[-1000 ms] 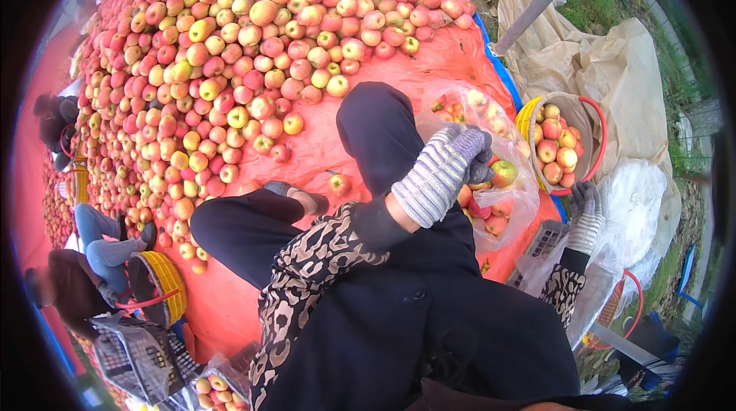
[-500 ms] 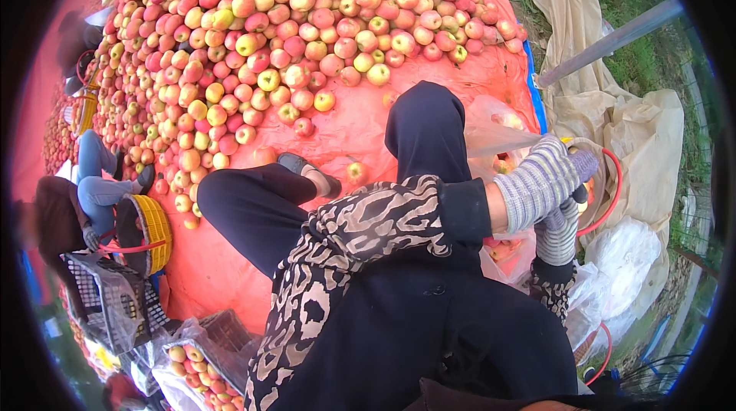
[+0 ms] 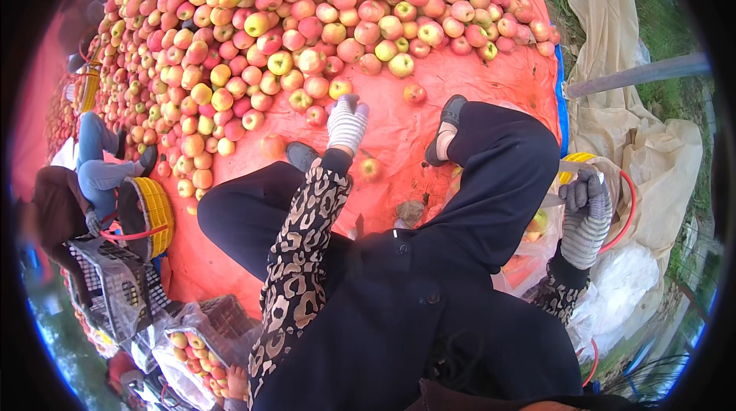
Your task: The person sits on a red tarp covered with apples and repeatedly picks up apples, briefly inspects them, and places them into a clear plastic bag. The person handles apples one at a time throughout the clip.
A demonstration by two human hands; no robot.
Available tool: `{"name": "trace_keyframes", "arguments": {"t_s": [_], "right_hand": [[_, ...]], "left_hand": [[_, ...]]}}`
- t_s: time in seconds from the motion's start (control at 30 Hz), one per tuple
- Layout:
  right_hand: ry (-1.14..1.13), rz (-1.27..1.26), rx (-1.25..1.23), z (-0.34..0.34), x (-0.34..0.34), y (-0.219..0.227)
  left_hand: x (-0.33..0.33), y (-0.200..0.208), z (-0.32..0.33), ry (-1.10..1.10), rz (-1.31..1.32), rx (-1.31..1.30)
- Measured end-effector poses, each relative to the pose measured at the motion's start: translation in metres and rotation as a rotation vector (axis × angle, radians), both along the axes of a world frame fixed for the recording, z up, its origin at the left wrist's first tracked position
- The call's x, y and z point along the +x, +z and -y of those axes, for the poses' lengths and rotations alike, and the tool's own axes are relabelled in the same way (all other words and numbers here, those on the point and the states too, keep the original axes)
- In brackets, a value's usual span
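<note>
My left hand (image 3: 348, 124), in a grey-and-white striped knit glove, reaches over the orange-red sheet at the near edge of the apple heap (image 3: 253, 66). Its fingers point away from me and hold nothing that I can see. Just beyond lies a yellowish apple (image 3: 340, 88), with a red apple (image 3: 316, 116) to its left. At the right, my right hand (image 3: 586, 219), in a similar glove, has its fingers curled beside a clear plastic bag (image 3: 529, 258) with apples in it; what they grip is hidden. Behind this hand stands a yellow-rimmed basket (image 3: 580, 157) with a red handle.
Loose apples, one a yellow-red apple (image 3: 370, 169), lie on the orange-red sheet (image 3: 383, 135) around my bent legs. A co-worker (image 3: 57, 204) sits at the left by a yellow basket (image 3: 156, 215) and a black crate (image 3: 100, 281). A metal pole (image 3: 636, 74) slants in from the right.
My left hand has left my right hand by the right-hand basket and swung across to the heap's edge. My right knee has dropped outward, and my right hand now shows its curled fingers.
</note>
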State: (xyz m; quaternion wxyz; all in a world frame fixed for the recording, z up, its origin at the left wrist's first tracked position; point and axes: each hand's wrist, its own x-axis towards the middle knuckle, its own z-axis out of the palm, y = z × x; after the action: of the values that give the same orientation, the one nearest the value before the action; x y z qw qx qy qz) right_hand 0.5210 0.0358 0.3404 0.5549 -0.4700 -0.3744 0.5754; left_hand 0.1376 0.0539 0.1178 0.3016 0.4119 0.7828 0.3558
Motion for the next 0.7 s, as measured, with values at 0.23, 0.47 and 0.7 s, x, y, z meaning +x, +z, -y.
{"name": "trace_keyframes", "arguments": {"t_s": [0.23, 0.47, 0.7], "right_hand": [[-0.11, 0.28, 0.064, -0.03, -0.034, -0.011], [-0.043, 0.814, -0.16, -0.04, -0.028, 0.013], [0.096, 1.624, 0.104, -0.055, -0.046, 0.021]], "left_hand": [[-0.067, -0.08, 0.037, 0.237, -0.251, -0.535], [-0.088, -0.122, 0.008, 0.209, -0.213, -0.489], [-0.089, -0.159, 0.017, 0.425, 0.127, -0.29]]}}
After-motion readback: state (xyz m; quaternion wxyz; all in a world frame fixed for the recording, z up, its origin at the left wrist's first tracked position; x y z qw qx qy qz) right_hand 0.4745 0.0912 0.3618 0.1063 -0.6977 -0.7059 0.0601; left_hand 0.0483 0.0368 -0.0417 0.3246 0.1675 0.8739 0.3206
